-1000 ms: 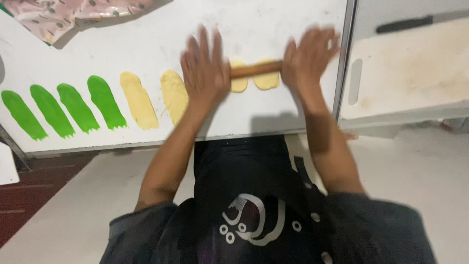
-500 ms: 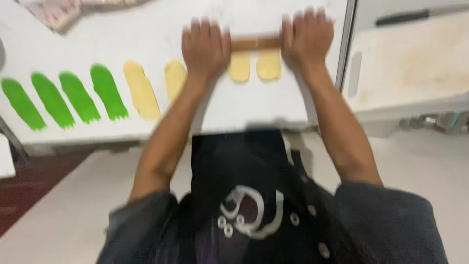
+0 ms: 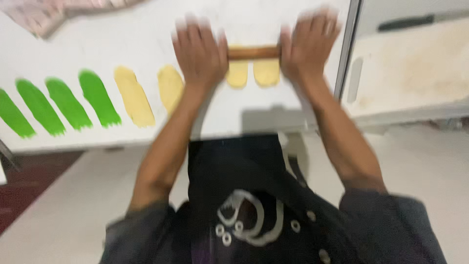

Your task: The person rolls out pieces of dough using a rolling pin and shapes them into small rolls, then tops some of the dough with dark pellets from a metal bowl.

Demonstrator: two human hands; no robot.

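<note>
A wooden rolling pin lies across two yellow dough pieces on the white worktop. My left hand presses flat on the pin's left end, fingers spread. On the pin's right end rests my right hand, also flat with fingers spread. Both hands are blurred by motion. The parts of the pin under my palms are hidden.
Left of my hands lie two flattened yellow dough strips and several green ones. A patterned cloth sits at the far left corner. A second white board with a dark knife stands to the right.
The rolling pin and both hands moved away from me over the two yellow dough pieces, then stayed near the far position. The dough strips on the left have not moved.
</note>
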